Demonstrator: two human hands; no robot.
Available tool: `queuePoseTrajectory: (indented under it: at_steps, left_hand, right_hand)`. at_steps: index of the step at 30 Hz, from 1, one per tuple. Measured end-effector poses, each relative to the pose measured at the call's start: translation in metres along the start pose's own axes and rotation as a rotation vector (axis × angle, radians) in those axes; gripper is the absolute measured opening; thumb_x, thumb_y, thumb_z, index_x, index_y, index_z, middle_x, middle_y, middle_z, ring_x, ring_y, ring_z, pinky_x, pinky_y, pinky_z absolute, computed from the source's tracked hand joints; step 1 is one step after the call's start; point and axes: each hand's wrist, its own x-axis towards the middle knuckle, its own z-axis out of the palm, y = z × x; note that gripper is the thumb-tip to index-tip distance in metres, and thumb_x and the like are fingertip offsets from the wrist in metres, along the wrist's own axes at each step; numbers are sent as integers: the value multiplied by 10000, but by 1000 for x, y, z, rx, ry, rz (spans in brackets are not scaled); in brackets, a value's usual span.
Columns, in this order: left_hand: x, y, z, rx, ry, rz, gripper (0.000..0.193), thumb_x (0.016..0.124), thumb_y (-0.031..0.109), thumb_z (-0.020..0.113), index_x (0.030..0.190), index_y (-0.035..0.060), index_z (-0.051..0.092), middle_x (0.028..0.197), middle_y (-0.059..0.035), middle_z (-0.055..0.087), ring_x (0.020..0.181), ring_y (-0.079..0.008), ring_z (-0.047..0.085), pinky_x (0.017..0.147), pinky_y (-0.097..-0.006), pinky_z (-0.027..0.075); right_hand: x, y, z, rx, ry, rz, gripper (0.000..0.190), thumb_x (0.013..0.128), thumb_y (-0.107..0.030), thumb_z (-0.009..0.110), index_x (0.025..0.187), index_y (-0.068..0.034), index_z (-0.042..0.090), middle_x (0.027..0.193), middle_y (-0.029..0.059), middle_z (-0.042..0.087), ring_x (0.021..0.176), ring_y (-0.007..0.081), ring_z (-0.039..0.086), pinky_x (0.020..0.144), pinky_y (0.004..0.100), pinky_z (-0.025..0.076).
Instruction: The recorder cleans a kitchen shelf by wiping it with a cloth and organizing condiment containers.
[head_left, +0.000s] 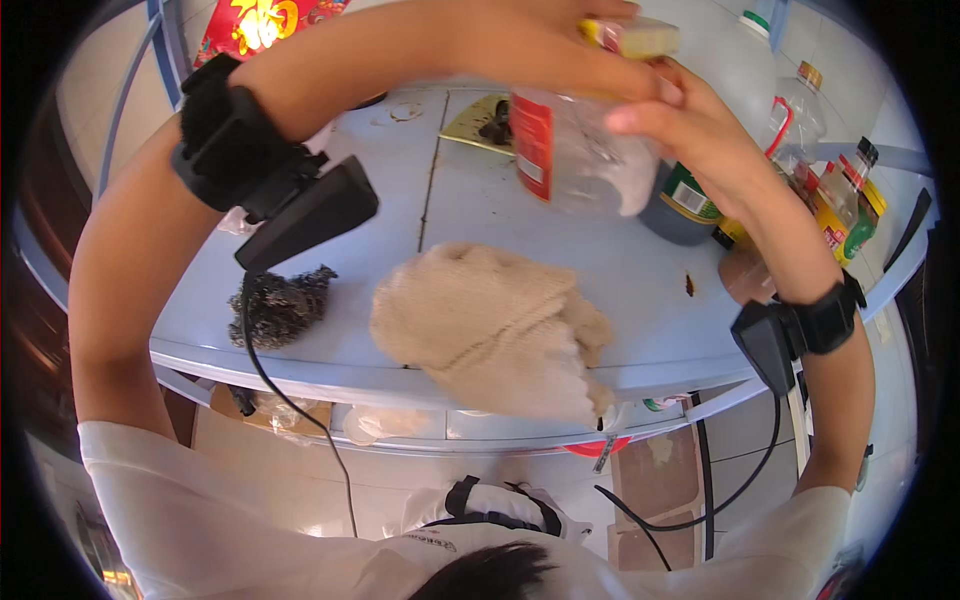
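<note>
My left hand (551, 49) reaches across the top of a clear plastic container (585, 165) with a red label. A small yellow-and-red item (637, 37) shows between its finger and thumb; blur and the hand hide its exact kind. My right hand (694, 124) grips the upper right side of the container, thumb in front, its fingertips meeting those of my left hand. The container is over the far half of a pale blue metal table (360, 202); whether its base touches the top is unclear. Nearer me, a folded beige knit cloth (487, 322) overhangs the front edge.
A steel wool scourer (283, 307) lies front left. Behind the container sits a yellow board (472, 131) with a dark lump. To the right stand a dark bottle with a green label (686, 202), a large white jug (739, 67) and several sauce bottles (832, 195). Below is a lower shelf (480, 427).
</note>
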Motion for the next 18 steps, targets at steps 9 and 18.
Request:
queuePoseTrajectory:
  at_steps: [9,18]
  left_hand:
    - [117,-13,87,-37,666,40,731,790,438,553,1329,45,253,1068,-196,534,936,-249,546,812,-312,418]
    - [79,2,86,89,317,-531,800,783,435,552,1348,38,148,1022,-209,535,897,-252,554,799,-296,425]
  right_hand:
    - [-96,70,-62,-129,277,-156,781,561,-232,797,1170,16,374,1067,94,529,984,162,513,837,281,415]
    - [-128,86,-69,-668,424,-44,784,595,-318,757,1188,40,389,1109,158,487,1026,243,495,868,308,399]
